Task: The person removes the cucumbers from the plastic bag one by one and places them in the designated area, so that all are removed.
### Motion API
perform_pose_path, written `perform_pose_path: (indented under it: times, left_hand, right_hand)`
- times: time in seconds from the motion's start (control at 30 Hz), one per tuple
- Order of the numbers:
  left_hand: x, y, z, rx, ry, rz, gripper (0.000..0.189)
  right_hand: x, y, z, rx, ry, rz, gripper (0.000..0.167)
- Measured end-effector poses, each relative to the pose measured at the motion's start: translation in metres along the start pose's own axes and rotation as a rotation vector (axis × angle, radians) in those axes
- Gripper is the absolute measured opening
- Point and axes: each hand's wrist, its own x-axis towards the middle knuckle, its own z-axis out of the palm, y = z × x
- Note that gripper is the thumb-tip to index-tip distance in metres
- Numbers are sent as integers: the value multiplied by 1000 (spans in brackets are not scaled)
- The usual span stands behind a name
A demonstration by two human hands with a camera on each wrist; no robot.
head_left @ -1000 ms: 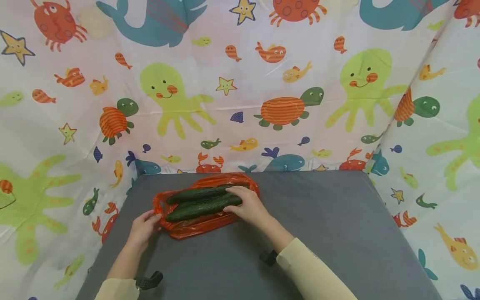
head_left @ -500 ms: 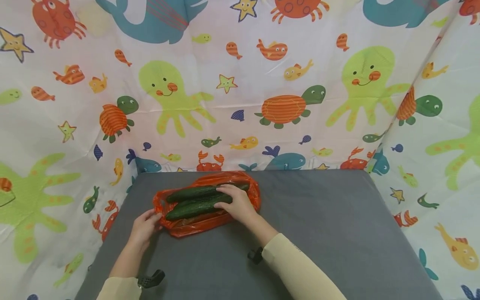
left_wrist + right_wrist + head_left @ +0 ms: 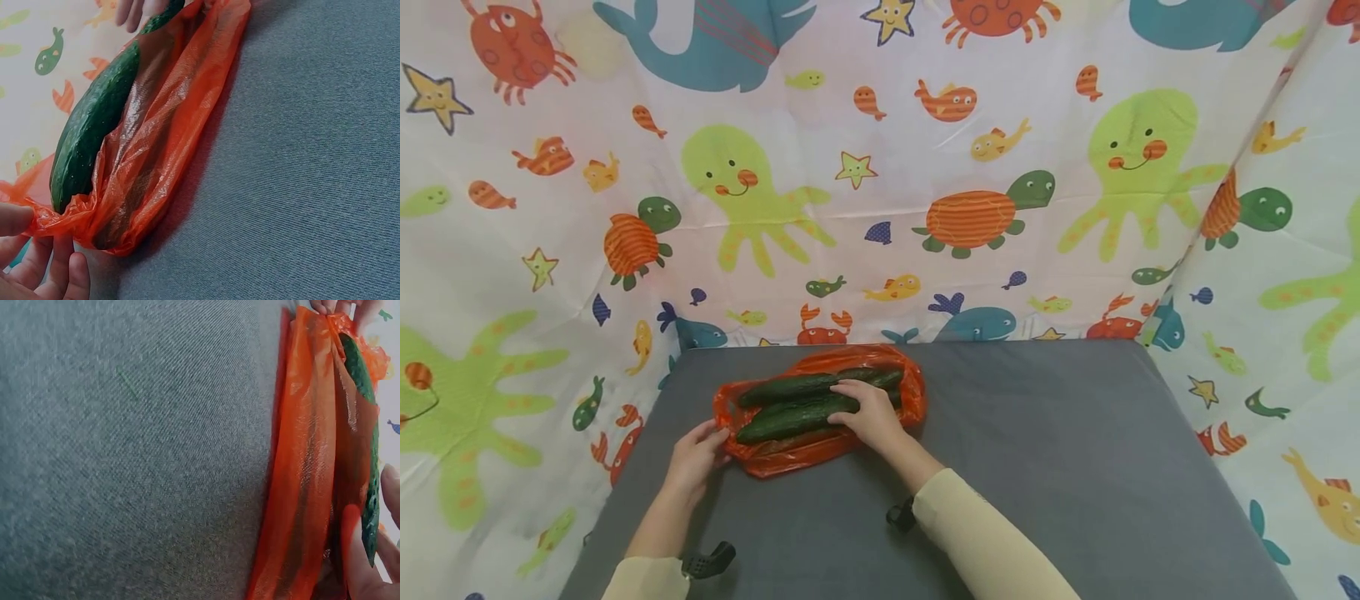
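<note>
Two long dark green cucumbers lie side by side in the mouth of an orange plastic bag, the far cucumber [image 3: 786, 388] behind the near cucumber [image 3: 782, 419]. My left hand [image 3: 694, 458] pinches the gathered left edge of the orange bag [image 3: 805, 455] between thumb and fingers. Over the near cucumber, toward its right part, my right hand [image 3: 874, 419] reaches down and grips it from both sides, covering that stretch. In the left wrist view a long dark shape shows through the bag's side [image 3: 159, 137]. The thumb [image 3: 357, 550] lies against bag and cucumber in the right wrist view.
The bag rests on a grey cloth-covered table [image 3: 1030, 467], toward its back left. A white curtain [image 3: 880, 242] printed with sea animals encloses the table at the back and both sides. Black wrist cameras sit by both sleeves.
My right hand has slid left along the cucumbers, from near their right end toward the middle. The left hand keeps its pinch on the bag, and the cucumbers stay in the bag.
</note>
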Motion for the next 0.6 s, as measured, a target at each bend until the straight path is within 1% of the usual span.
perform_pose_path:
  times: [0.13,0.2,0.4,0.6]
  left_hand:
    - [-3,2,-2,-5,-2,-6,60]
    - [-4,3,-2,-1,-2,-13,60]
    - [-2,3,-1,-8,-25,-23,63]
    - [0,1,0,-30,-26,-26,61]
  right_hand:
    - [1,0,5,-57,-13,16,48]
    - [0,0,7,-103,-21,17,48]
    - [-3,-5,12,-250,-11,14,44]
    - [-5,-7,13,-268,4,-4,40]
